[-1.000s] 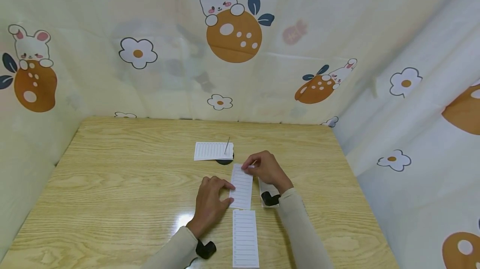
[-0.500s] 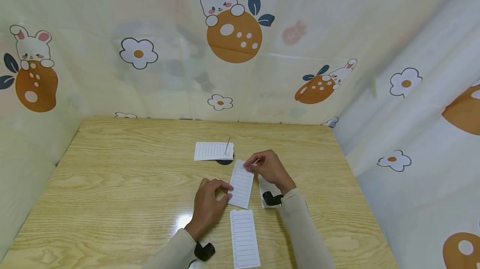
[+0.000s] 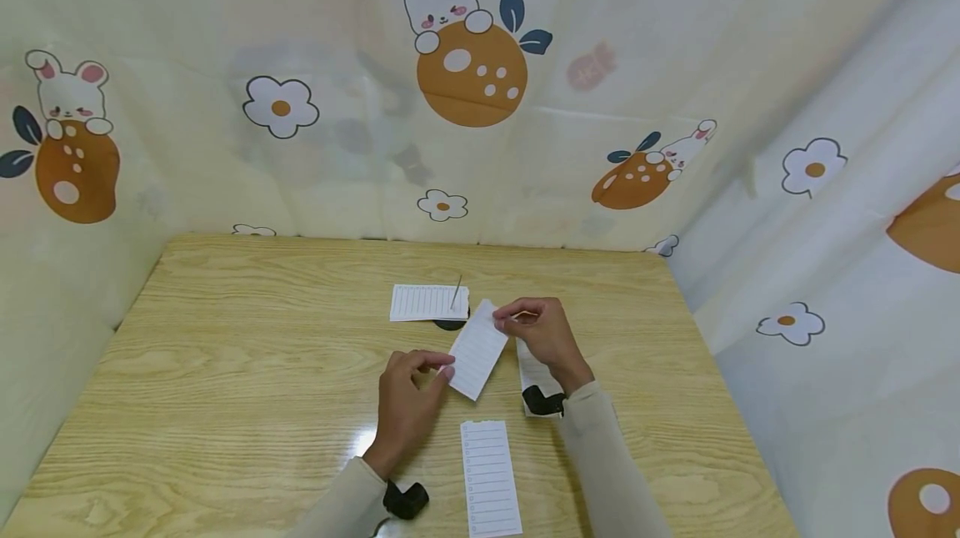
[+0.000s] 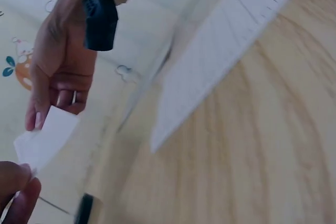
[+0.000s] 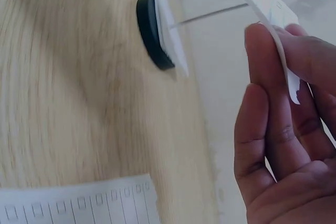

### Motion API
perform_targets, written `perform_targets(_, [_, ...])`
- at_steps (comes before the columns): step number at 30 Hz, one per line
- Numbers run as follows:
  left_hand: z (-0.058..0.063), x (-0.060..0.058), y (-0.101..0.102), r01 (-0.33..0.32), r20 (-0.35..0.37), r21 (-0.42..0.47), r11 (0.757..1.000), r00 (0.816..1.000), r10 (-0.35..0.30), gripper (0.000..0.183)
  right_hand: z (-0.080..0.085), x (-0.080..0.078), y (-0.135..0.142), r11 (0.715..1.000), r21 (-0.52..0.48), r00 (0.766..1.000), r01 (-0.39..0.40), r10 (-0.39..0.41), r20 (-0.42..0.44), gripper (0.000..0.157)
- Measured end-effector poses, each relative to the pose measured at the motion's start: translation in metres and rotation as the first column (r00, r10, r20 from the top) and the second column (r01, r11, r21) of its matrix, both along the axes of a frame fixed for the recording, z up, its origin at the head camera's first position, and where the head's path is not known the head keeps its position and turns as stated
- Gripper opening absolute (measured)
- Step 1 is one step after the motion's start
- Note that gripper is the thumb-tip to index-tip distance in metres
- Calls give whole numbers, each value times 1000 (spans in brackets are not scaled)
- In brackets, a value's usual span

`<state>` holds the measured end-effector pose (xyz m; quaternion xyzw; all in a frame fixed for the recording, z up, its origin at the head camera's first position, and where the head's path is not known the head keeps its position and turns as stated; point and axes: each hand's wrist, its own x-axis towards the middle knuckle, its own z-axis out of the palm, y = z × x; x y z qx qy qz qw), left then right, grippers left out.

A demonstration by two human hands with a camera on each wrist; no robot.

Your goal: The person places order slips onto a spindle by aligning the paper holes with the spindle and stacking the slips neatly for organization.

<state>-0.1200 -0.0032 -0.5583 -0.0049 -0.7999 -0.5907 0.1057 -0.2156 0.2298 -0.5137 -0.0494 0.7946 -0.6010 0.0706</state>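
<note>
A white lined paper sheet (image 3: 477, 352) is held tilted above the table between both hands. My left hand (image 3: 405, 404) pinches its lower left corner between thumb and fingers. At the upper right end, my right hand (image 3: 551, 342) pinches the same sheet, and its curved edge shows in the right wrist view. Just beyond the hands stands a bill spike, with its thin metal spike (image 3: 456, 291) rising through several lined sheets (image 3: 423, 303) over a round black base (image 5: 150, 32). Another lined sheet with checkboxes (image 3: 490, 475) lies nearer the person.
More white paper (image 3: 532, 367) lies under the right wrist, partly hidden by the black wrist camera (image 3: 542, 400). The wood-grain table (image 3: 225, 354) meets a printed curtain (image 3: 337, 163) at the back and right.
Both hands have lifted the sheet off the table and turned it clockwise, shifting it away from the person. The near sheet turned slightly and now lies apart from it.
</note>
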Motion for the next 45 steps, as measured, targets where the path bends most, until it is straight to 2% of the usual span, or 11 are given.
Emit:
perform_targets(5, [10,0,-2,-58,-52,53,997,997,61,17,3,4,-5,993,-103,999,49,-48,12,14])
perform_targets(11, [21,-2,-6,-120,-84,71,990,988,126,19,9,10,-11,980,-159,993,116,-118,-1,16])
perform_targets(17, [30,-4,-10,-139,-98,106,985,984,150,19,14,15,-19,965,-197,984,174,-179,-5,20])
perform_targets(27, [35,-6,-15,-156,-122,145,977,977,175,15,17,22,-35,942,-261,973,213,-228,-30,21])
perform_targets(34, [40,-9,-22,-155,-137,171,973,974,180,11,21,25,-38,958,-242,984,152,-170,-56,20])
perform_targets(40, [50,-16,-35,-117,-139,106,988,982,131,14,30,22,-34,980,-192,992,59,-79,-100,19])
perform_targets(45, [61,-22,-45,-92,-165,63,994,981,101,14,39,17,-34,992,-124,991,36,-51,-124,14])
